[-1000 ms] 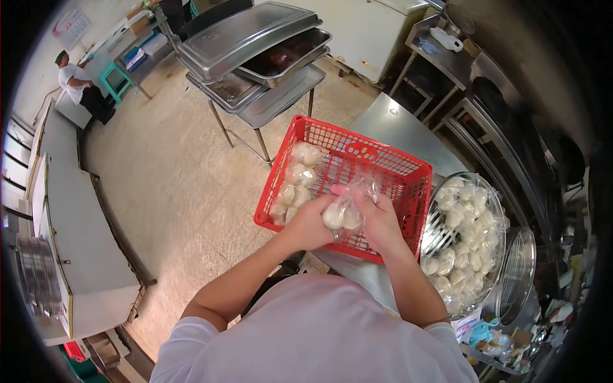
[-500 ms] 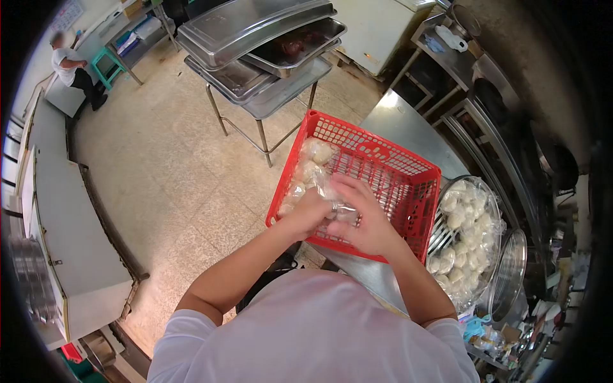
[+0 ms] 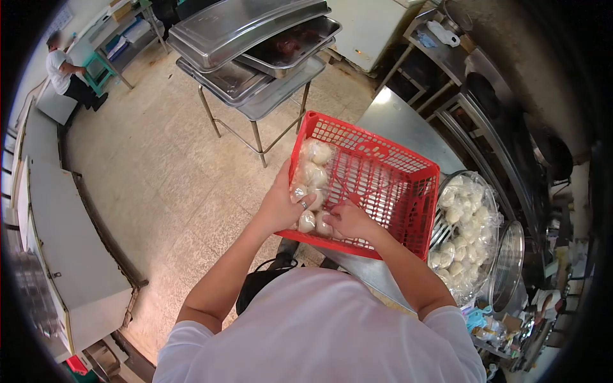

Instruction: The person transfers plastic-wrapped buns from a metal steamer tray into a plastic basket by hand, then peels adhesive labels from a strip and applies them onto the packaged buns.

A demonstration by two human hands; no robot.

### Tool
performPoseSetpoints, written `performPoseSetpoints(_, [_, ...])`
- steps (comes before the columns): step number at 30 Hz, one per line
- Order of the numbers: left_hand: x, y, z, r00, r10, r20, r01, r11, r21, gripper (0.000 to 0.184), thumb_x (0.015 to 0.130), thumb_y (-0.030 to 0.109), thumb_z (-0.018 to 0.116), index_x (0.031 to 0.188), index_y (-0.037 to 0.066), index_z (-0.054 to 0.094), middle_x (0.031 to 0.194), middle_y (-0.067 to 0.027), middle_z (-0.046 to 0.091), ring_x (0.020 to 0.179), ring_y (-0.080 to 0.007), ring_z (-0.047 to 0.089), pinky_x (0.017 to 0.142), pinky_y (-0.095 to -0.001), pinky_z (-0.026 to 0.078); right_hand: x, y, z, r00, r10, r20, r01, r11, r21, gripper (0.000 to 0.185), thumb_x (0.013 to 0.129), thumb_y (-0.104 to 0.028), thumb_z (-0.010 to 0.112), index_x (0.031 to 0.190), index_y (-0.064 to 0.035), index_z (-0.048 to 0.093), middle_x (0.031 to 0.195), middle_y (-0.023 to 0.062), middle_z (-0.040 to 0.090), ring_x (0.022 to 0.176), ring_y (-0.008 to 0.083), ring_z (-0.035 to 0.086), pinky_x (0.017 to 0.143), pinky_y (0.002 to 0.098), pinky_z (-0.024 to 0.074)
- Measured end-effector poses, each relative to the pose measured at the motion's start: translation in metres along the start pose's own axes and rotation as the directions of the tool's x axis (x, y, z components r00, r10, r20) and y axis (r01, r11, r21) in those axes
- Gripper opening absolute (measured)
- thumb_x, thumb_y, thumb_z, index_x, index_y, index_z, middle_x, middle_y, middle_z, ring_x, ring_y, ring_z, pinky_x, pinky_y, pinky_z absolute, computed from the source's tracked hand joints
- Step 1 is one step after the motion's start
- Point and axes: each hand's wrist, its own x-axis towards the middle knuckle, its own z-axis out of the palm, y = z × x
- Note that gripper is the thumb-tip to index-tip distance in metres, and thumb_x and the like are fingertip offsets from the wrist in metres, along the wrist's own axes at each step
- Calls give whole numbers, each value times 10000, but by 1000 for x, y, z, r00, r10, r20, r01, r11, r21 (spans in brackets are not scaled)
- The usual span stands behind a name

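Note:
A red plastic basket (image 3: 373,142) rests on a metal table, tilted in view. Bagged white balls (image 3: 314,173) line its left side. My left hand (image 3: 281,203) lies over the basket's left wall, its thumb inside against the balls and its other fingers partly hidden outside. Near the lower left inside corner, my right hand (image 3: 348,220) touches a bagged ball (image 3: 323,223) with its fingers bent. To the right of the basket, a round rack (image 3: 440,231) bears several more bagged white balls (image 3: 467,198).
Stacked metal trays (image 3: 246,38) stand on a small metal table ahead. Another person (image 3: 64,70) is at the far left by a green stool (image 3: 98,71). A wire rack (image 3: 509,265) lies at the right, and a white counter (image 3: 96,274) at the left.
The bag that both hands held over the basket now lies among the balls at the lower left. My left hand has moved left to the basket wall, and my hands are apart.

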Motion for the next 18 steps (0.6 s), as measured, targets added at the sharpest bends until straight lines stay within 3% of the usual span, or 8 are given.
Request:
performPoseSetpoints(3, [0, 3, 1, 1000, -1, 20, 2, 999, -33, 1002, 874, 187, 826, 1628, -45, 208, 1536, -296, 478, 1436, -397, 492, 1180, -430, 414, 0, -10, -19, 952, 45, 303, -179, 885, 430, 552, 903, -330, 798, 1329, 1, 679, 1297, 230, 677, 1196, 343, 661, 1010, 431, 534])
performPoseSetpoints(6, [1, -4, 4, 1000, 22, 6, -22, 1000, 14, 992, 876, 142, 822, 1636, -18, 205, 1537, -274, 486, 1423, -364, 512, 1174, -418, 424, -3, 10, -6, 986, -134, 95, 70, 866, 494, 591, 866, -310, 829, 1339, 7, 673, 1276, 231, 688, 1178, 393, 665, 990, 456, 542])
performPoseSetpoints(9, [0, 3, 1, 999, -39, 23, 39, 999, 20, 998, 865, 205, 825, 1631, -17, 225, 1556, -308, 453, 1432, -413, 498, 1168, -437, 429, -9, 19, 6, 982, -186, -46, 190, 973, 134, 572, 827, -255, 836, 1313, 4, 683, 1209, 224, 725, 1107, 402, 697, 955, 463, 561])
performPoseSetpoints(11, [2, -3, 5, 997, -63, 42, 63, 998, -3, 964, 872, 174, 809, 1630, 1, 241, 1550, -301, 459, 1439, -411, 491, 1171, -436, 428, -17, 0, -8, 993, -114, -36, 118, 978, 171, 534, 813, -239, 823, 1285, -22, 699, 1135, 227, 742, 1084, 404, 712, 968, 476, 562])
performPoseSetpoints(14, [0, 12, 8, 989, 146, 33, -141, 982, -123, 925, 854, 28, 800, 1615, 5, 275, 1490, -233, 533, 1356, -351, 566, 1153, -422, 447, -14, -4, 7, 999, 36, -31, -30, 984, 178, 435, 835, -192, 766, 1238, -38, 715, 1124, 233, 740, 1074, 405, 712, 991, 500, 554])
performPoseSetpoints(15, [-3, 23, 12, 971, 236, -36, -229, 964, 138, 868, 860, 27, 790, 1591, 5, 323, 1467, -236, 550, 1331, -363, 580, 1140, -424, 455, -16, -7, 9, 998, 12, -62, -3, 990, 144, 424, 852, -206, 755, 1240, -39, 713, 1146, 232, 736, 1084, 404, 709, 993, 500, 554])
performPoseSetpoints(17, [-12, 45, 21, 880, 460, -116, -297, 726, 621, 757, 871, 24, 769, 1542, 5, 418, 1421, -242, 584, 1280, -388, 606, 1114, -429, 469, -31, -10, 9, 986, 10, -168, 4, 997, 82, 409, 880, -235, 741, 1239, -41, 710, 1178, 229, 728, 1103, 403, 703, 992, 498, 555])
performPoseSetpoints(18, [-16, 53, 29, 925, 380, -25, -311, 791, 527, 691, 885, 53, 761, 1506, 5, 463, 1396, -252, 598, 1258, -397, 610, 1101, -443, 474, -42, -12, 6, 970, 28, -240, -16, 998, 55, 406, 889, -249, 737, 1236, -41, 709, 1189, 227, 724, 1111, 402, 699, 990, 496, 555])
